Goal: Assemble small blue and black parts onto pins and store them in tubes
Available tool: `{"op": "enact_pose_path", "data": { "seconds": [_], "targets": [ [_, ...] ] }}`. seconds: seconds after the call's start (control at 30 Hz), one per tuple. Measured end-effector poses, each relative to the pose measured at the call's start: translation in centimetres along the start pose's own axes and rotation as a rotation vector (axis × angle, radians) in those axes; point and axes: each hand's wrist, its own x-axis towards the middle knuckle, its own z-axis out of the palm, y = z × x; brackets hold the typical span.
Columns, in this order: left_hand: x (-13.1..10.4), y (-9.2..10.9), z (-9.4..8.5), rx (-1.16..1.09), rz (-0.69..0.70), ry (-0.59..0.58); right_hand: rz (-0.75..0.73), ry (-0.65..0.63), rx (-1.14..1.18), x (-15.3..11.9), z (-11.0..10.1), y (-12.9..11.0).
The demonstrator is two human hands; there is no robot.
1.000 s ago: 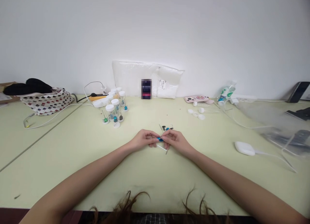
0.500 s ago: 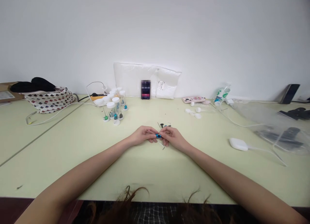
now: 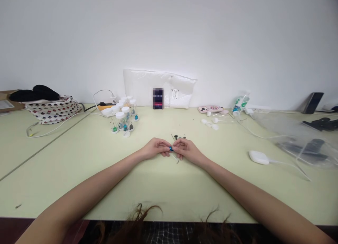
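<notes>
The left hand [image 3: 157, 148] and right hand [image 3: 186, 149] meet fingertip to fingertip above the worktop [image 3: 158, 187], both closed in a pinch on a small blue part [image 3: 171, 148]. Most of that part is covered by the fingers, so its full shape cannot be made out.

A white label [image 3: 174, 94] with a barcode is stuck on the package [image 3: 142, 85] leaning on the wall; its print is too small to read. The phone [image 3: 158, 100] propped in front of the package has a screen blurred into blocks with a red band, its writing illegible. The bottle [image 3: 241, 101] wears a green and blue wrapper whose words cannot be read. At far left, the box [image 3: 5, 96] also carries a pale label, and the frame's edge cuts the box off.

A bent metal rod [image 3: 175, 159] shows just below the hands, its upper end hidden; whether it is held or lying cannot be told. Small black pieces [image 3: 176, 136] just beyond are partly hidden by the right hand. Capped tubes [image 3: 125, 112] stand crowded to the left, overlapping. Dark shapes inside the clear bag [image 3: 277, 122] at right are hard to identify.
</notes>
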Motion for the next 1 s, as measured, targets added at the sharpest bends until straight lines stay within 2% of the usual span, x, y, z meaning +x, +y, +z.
{"op": "enact_pose_path", "data": {
  "seconds": [0.87,1.0],
  "targets": [
    [0.21,-0.47,-0.09,0.029,0.020,0.011,0.044,-0.042,0.001,0.10,-0.71,0.03],
    [0.15,-0.40,-0.05,0.029,0.018,0.010,0.045,-0.008,0.003,0.12,-0.62,-0.09]
  ]
}}
